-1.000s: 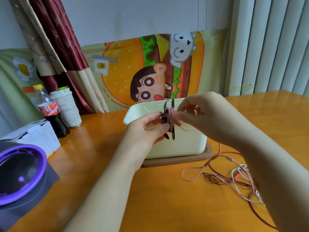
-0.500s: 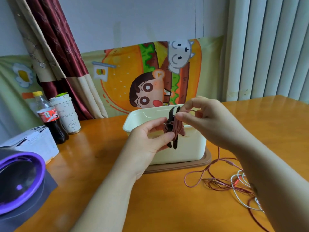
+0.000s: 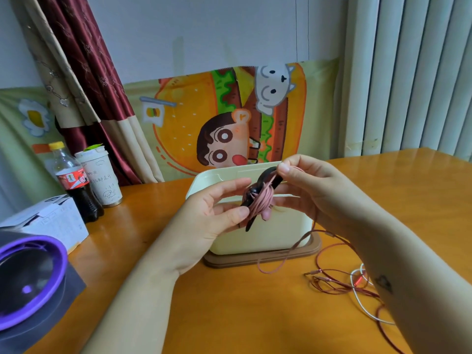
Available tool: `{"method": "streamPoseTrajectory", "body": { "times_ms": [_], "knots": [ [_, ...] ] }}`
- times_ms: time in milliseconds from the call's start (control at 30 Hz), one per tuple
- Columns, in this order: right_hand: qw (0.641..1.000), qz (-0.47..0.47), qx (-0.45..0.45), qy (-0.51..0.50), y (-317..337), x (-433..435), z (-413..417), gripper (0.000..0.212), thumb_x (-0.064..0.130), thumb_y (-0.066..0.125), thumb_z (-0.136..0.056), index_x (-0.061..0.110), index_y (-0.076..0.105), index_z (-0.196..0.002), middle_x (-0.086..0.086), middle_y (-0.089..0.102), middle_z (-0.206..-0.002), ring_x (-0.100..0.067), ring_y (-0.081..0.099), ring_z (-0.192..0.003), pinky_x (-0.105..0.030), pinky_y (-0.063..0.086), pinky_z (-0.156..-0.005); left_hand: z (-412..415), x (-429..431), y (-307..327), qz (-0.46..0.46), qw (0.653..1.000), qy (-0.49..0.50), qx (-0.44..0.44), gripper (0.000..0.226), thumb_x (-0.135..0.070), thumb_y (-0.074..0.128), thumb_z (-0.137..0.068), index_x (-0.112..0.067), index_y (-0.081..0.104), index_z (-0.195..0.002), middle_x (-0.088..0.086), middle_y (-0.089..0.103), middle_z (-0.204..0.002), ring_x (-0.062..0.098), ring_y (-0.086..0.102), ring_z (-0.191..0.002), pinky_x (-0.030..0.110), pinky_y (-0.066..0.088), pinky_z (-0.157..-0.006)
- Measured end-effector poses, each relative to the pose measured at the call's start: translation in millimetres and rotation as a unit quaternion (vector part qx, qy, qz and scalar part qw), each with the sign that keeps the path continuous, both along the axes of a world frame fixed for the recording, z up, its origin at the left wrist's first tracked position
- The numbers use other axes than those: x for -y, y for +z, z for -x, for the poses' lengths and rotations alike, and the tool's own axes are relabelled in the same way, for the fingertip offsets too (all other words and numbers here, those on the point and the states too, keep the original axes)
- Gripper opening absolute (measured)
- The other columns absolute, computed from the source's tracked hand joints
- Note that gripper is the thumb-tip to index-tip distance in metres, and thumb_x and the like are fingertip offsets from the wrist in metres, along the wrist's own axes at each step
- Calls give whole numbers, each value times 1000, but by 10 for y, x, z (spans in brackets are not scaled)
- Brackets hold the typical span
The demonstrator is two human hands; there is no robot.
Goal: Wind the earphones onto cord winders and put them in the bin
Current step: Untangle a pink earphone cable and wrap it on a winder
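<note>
Winder has tilted; left hand grips it, right hand pinches cord.

The black cord winder was partly hidden under wound pink cord and fingers. Some loose cables passed beneath the right forearm. A purple-rimmed object was cut off at the left edge.

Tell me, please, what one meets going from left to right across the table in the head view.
white box → cola bottle → paper cup → left hand → cord winder → right hand → loose cables
</note>
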State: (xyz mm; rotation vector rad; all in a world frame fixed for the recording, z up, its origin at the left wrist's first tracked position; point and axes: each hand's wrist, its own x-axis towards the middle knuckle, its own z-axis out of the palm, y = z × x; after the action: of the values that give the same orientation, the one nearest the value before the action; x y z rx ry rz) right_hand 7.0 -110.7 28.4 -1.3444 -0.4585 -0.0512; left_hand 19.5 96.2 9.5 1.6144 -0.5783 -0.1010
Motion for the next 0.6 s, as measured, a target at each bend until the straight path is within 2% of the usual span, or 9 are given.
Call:
{"method": "streamPoseTrajectory", "body": {
  "times_ms": [100,167,267,333,400,433,500,600],
  "knots": [
    [999,-19,-23,25,31,47,14,10,22,62,-76,13,64,-73,-10,71,-77,-21,70,-66,-25,58,-66,21,-22,22,3,999,-40,-24,47,-10,68,-81,-19,61,-127,13,66,-123,27,65,-110,31,54,-87],
    [996,-16,-46,72,36,119,28,14,22,63,-75,12,71,-71,-9,72,-75,-15,70,-64,-21,58,-64,51,-40,50,12,998,-55,-33,44,-8,71,-83,-19,63,-124,9,67,-121,25,67,-107,34,56,-89],
    [986,-26,-82,140,8,192,31,23,29,80,-64,10,75,-74,-7,71,-72,-12,71,-66,-19,57,-61,87,-44,68,22,995,-91,-46,42,-7,68,-80,-22,70,-119,7,66,-121,27,68,-103,38,55,-92],
    [984,-22,-94,148,-47,188,-10,24,28,85,-65,9,73,-73,-7,67,-66,-15,68,-62,-19,55,-57,103,-7,61,32,992,-109,-55,42,-7,65,-77,-26,73,-114,2,69,-115,23,68,-101,33,57,-86],
    [991,2,-79,110,-96,99,-44,17,26,72,-80,11,69,-70,-7,61,-61,-16,56,-55,-18,48,-52,105,51,55,73,988,-118,-73,43,-4,63,-77,-23,73,-114,4,69,-111,20,67,-98,27,56,-78],
    [995,5,-66,78,-113,23,-57,22,26,65,-84,14,67,-66,-6,56,-59,-13,49,-49,-16,41,-49,96,76,53,105,983,-121,-87,43,-3,61,-78,-19,71,-117,8,68,-112,21,66,-98,27,57,-77],
    [999,16,-34,0,-137,-143,-47,30,25,59,-91,17,63,-63,-2,51,-56,-7,37,-43,-15,30,-43,69,105,51,168,973,-116,-108,45,-3,60,-78,-13,68,-121,15,66,-114,24,65,-99,32,58,-83],
    [974,184,51,-122,-156,-333,25,32,18,50,-97,18,57,-66,11,51,-46,-2,37,-41,-12,28,-42,28,95,55,214,964,-116,-109,42,-6,63,-78,-11,69,-119,14,68,-118,21,66,-105,34,54,-93]
  ]
}}
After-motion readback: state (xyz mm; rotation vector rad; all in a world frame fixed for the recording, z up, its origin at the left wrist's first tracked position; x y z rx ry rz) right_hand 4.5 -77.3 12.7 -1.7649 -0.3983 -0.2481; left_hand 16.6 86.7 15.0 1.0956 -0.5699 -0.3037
